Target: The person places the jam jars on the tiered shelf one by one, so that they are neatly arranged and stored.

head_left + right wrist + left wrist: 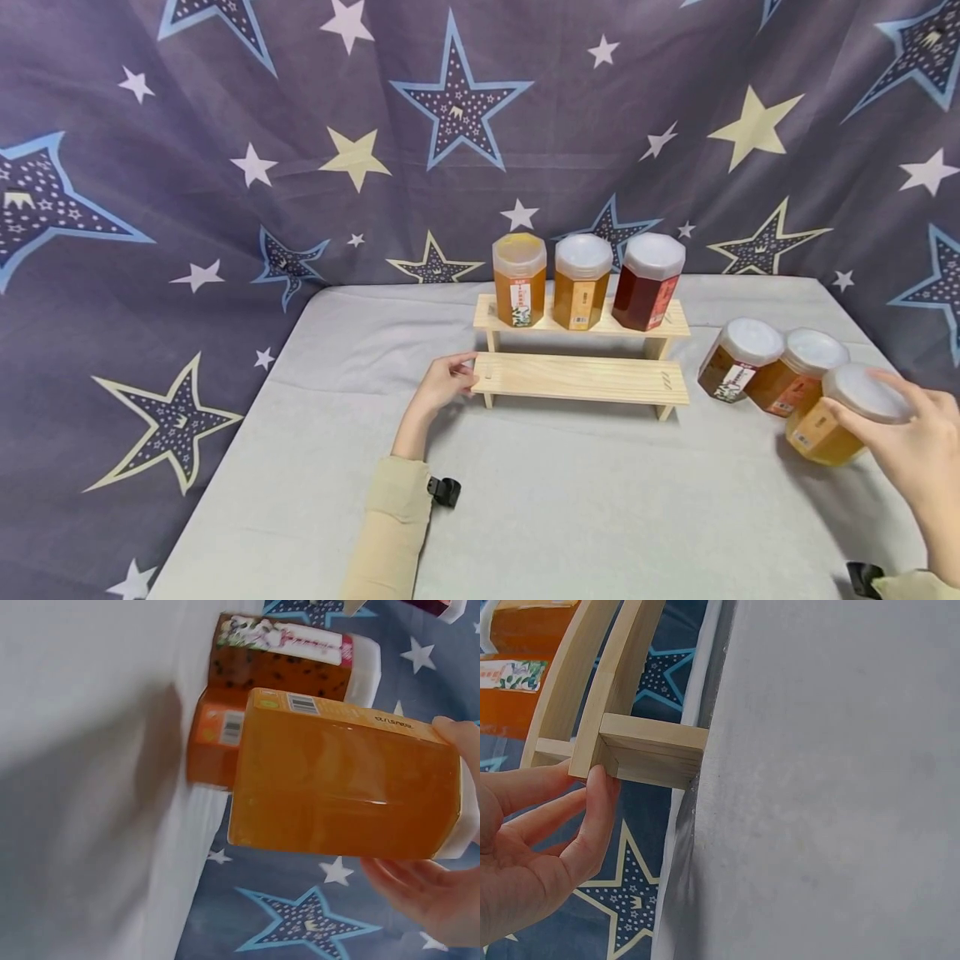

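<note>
My left hand (pixel 441 385) pinches the left end of the lower step of a two-step wooden rack (pixel 577 377), thumb and fingers at the board's edge. In the left wrist view the fingertips (pixel 600 784) press against the corner of the wood. At the far right, my right hand (pixel 921 433) grips an amber honey jar (pixel 345 787) round its white lid, holding it tilted. The jar's base is raised off the cloth in the right wrist view. Close beside it stand an orange-brown jar (pixel 780 385) and a darker jar with a white label (pixel 727 371).
Three honey jars line the rack's upper step: a yellow-lidded one (pixel 519 287), a white-lidded amber one (pixel 581 292) and a dark red one (pixel 645 287). Pale grey cloth (pixel 585 508) covers the table. Behind it hangs a dark star-patterned curtain (pixel 570 125).
</note>
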Demonstrator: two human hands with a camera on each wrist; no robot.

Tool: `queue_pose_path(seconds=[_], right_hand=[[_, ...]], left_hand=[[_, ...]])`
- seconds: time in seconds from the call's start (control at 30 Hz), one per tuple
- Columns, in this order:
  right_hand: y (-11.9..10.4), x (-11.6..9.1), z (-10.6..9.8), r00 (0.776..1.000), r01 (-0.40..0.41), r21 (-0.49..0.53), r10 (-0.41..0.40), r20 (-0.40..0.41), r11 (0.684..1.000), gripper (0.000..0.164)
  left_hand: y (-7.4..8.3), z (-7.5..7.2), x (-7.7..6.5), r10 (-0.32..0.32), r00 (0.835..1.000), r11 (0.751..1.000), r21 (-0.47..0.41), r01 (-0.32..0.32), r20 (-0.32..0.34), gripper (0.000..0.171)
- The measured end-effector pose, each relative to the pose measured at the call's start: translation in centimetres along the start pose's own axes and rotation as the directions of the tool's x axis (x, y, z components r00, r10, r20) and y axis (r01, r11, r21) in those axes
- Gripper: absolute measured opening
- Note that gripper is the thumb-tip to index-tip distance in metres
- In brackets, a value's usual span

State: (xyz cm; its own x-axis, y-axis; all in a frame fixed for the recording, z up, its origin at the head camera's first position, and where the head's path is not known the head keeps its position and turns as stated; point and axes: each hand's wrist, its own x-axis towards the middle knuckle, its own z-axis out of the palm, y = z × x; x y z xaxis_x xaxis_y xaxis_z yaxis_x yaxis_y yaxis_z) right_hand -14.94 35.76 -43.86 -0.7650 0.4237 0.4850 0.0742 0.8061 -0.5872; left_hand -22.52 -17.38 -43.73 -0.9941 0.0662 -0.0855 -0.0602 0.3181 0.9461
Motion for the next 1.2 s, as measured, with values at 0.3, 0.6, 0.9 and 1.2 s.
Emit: queue_pose_path(seconds=[0.3, 0.6, 0.9, 1.2], right_hand=[[-7.9, -1.5, -2.8, 0.993, 0.114, 0.065, -0.114, -0.01, 0.991, 0.057], [-10.1, -1.9, -2.2, 0.979, 0.203, 0.139, -0.206, 0.005, 0.969, 0.057], [-12.1, -2.0, -1.0, 0.948, 0.317, 0.2, -0.317, -0.033, 0.927, 0.059], [-14.0, -2.1, 0.0, 0.94, 0.326, 0.227, -0.34, 0.027, 0.918, 0.06]], left_hand=[[0.0, 0.0, 0.1, -0.006, 1.0, 1.0, 0.016, 0.006, 0.0, 0.042], [0.0, 0.0, 0.0, 0.001, 1.0, 1.0, 0.003, -0.001, 0.005, 0.043], [0.1, 0.0, 0.0, -0.007, 1.0, 1.0, -0.002, 0.007, -0.002, 0.042], [0.1, 0.0, -0.1, 0.009, 1.0, 1.0, -0.002, -0.009, -0.003, 0.042]])
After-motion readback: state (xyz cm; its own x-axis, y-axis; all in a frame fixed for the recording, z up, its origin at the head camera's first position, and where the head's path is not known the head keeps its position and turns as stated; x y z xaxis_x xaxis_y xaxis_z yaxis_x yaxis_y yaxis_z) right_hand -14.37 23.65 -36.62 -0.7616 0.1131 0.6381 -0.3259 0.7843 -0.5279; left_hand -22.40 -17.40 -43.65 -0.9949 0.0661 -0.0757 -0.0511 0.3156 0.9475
